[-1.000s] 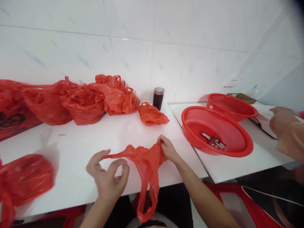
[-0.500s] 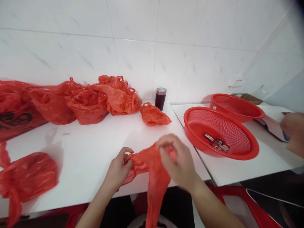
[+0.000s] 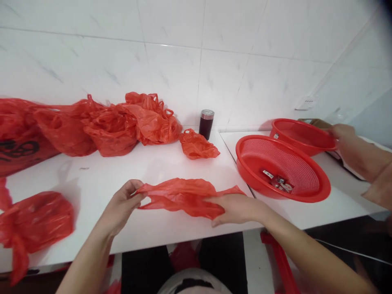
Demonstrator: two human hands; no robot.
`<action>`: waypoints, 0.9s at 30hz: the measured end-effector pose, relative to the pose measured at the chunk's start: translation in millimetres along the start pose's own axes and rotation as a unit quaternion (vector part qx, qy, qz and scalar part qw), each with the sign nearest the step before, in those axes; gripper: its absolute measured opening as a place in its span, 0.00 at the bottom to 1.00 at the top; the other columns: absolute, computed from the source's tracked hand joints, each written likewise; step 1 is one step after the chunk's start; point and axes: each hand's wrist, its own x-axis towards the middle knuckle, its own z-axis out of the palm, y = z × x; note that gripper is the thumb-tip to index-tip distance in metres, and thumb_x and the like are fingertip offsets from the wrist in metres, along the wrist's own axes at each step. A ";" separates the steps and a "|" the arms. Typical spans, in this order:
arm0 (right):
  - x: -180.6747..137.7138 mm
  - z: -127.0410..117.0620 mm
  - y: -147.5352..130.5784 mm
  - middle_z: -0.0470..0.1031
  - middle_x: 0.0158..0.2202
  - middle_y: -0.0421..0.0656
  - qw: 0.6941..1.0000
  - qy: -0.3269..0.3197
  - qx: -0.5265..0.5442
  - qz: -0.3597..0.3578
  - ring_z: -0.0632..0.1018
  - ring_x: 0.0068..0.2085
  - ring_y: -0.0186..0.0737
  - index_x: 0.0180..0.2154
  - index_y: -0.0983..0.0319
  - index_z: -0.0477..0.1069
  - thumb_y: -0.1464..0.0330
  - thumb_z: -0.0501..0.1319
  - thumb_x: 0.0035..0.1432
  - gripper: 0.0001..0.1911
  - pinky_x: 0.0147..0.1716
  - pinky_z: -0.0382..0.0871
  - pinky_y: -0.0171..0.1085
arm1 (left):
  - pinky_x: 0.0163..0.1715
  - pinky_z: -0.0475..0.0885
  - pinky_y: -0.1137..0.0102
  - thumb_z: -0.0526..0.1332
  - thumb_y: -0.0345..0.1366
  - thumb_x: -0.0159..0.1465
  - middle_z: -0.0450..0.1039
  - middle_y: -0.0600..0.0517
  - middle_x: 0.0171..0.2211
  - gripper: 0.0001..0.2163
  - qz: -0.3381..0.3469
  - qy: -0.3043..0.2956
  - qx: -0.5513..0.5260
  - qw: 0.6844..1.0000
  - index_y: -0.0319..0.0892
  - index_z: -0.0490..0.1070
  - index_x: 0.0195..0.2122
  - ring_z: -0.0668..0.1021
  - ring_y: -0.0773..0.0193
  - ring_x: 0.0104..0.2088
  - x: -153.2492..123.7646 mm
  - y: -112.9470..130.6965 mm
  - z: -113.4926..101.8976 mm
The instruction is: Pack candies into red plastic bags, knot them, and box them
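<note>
A thin red plastic bag [image 3: 183, 196] stretches sideways above the near edge of the white table. My left hand [image 3: 124, 204] pinches its left end between thumb and fingers. At the other end my right hand [image 3: 237, 209] reaches against the bag, fingers stretched out and thumb apart; red film partly covers the fingers, so I cannot tell whether they are inside it. Farther left lies a knotted red bag [image 3: 45, 222] with something bulky in it. A small crumpled red bag [image 3: 199, 146] rests beyond my hands.
Filled red bags [image 3: 110, 132] line the wall at left. A dark tumbler [image 3: 206, 124] stands by the wall. On the right are a red colander [image 3: 284, 163] with small packets inside and another red basin [image 3: 303, 134]. A co-worker's hand [image 3: 346, 134] reaches over that basin's edge.
The bag has gone from hanging down to being spread sideways. My left hand has moved left, and my right hand has lowered and stretched its fingers. The co-worker's hand has moved left to the rear basin.
</note>
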 end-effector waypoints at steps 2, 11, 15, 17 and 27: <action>-0.8 -1.6 -5.5 0.66 0.62 0.44 0.999 -0.010 0.041 -0.023 0.69 0.59 0.56 0.65 0.49 0.57 0.42 0.55 0.56 0.39 0.53 0.65 0.47 | 0.38 0.72 0.66 0.64 0.41 0.58 0.70 0.50 0.40 0.11 0.121 0.120 0.099 0.980 0.45 0.68 0.39 0.75 0.61 0.39 -8.0 7.5 14.0; 25.9 20.5 -24.2 0.79 0.37 0.49 0.999 0.028 -0.021 -0.038 0.79 0.40 0.50 0.48 0.59 0.74 0.55 0.44 0.67 0.25 0.39 0.68 0.44 | 0.58 0.39 0.32 0.61 0.39 0.63 0.54 0.48 0.67 0.08 0.322 0.064 0.495 0.804 0.49 0.81 0.34 0.49 0.32 0.66 -13.5 -5.1 118.1; 25.8 26.3 -8.3 0.79 0.39 0.47 0.998 0.032 0.002 -0.048 0.79 0.41 0.48 0.44 0.58 0.75 0.54 0.40 0.68 0.28 0.41 0.68 0.43 | 0.55 0.43 0.29 0.60 0.32 0.61 0.52 0.46 0.68 0.09 0.250 0.011 0.571 0.782 0.49 0.81 0.37 0.50 0.30 0.66 20.3 -35.4 104.2; 26.4 27.9 8.9 0.78 0.44 0.50 0.998 0.064 0.013 0.020 0.78 0.45 0.49 0.47 0.60 0.74 0.56 0.41 0.69 0.27 0.44 0.68 0.43 | 0.54 0.50 0.32 0.56 0.27 0.61 0.53 0.43 0.67 0.15 0.214 0.023 0.590 0.778 0.48 0.80 0.41 0.55 0.32 0.64 30.9 -37.9 86.2; -8.9 12.8 8.7 0.75 0.51 0.44 0.986 0.142 0.055 -0.071 0.75 0.51 0.45 0.59 0.52 0.65 0.64 0.57 0.63 0.23 0.49 0.68 0.43 | 0.42 0.73 0.67 0.49 0.20 0.55 0.68 0.49 0.54 0.28 0.159 -0.128 0.422 0.883 0.52 0.75 0.50 0.76 0.61 0.42 11.8 -12.3 61.4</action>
